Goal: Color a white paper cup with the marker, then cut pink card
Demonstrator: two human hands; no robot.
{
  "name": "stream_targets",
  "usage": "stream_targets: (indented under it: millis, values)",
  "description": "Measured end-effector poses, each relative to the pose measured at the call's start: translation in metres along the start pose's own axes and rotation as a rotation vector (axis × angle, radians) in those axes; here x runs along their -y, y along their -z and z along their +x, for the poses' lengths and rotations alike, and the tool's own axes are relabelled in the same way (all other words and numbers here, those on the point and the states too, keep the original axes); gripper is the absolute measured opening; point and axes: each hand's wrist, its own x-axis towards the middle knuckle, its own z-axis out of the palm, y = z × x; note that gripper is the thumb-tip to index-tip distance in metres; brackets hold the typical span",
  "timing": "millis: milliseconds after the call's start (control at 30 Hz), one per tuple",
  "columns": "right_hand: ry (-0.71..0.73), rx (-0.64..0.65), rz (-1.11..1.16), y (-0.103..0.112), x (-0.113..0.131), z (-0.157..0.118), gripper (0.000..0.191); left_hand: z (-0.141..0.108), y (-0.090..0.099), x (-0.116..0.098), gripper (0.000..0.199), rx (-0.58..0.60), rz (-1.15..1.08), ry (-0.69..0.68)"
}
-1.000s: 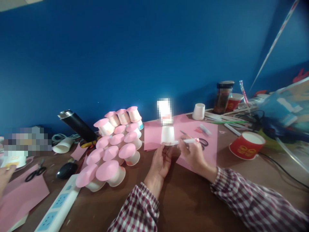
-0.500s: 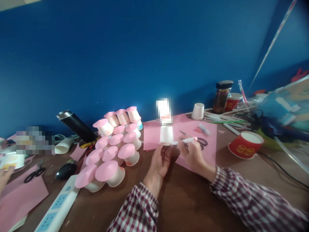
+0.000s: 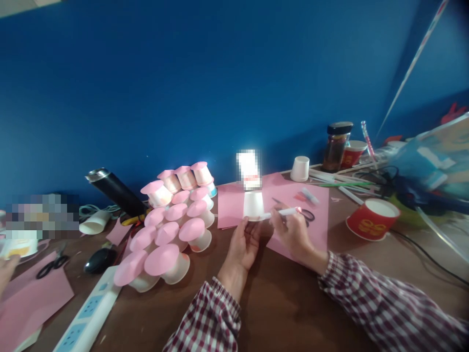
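Note:
My left hand (image 3: 245,249) is closed at the lower rim of an upside-down white paper cup (image 3: 253,204), steadying it on pink paper (image 3: 230,205). In my right hand (image 3: 293,232) is a white marker pen (image 3: 287,212) with a pinkish end; its tip points left at the cup's lower right edge. Whether the tip touches the cup I cannot tell. Black-handled scissors (image 3: 307,216) lie on the paper behind my right hand, partly hidden by it. To the left stand several paper cups with pink cone tops (image 3: 161,259).
A white power strip (image 3: 88,313), black mouse (image 3: 99,260) and black flask (image 3: 115,190) are on the left. Another person's hand (image 3: 8,269) holds a cup at the far left. On the right stand a red paper cup (image 3: 372,222), a white cup (image 3: 300,168) and a dark jar (image 3: 337,146).
My right hand and the pen have shifted slightly to the right. My left hand and the cup look nearly the same. The other person's hand has moved a little left.

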Motion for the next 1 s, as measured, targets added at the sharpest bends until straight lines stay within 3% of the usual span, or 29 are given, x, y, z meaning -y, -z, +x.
stream_targets:
  millis: [1000]
  values:
    - [-0.041,-0.001,-0.008,0.0015,0.0000,0.0009,0.030,-0.0033,-0.0046,-0.0025,0.017,-0.059,-0.013,0.029]
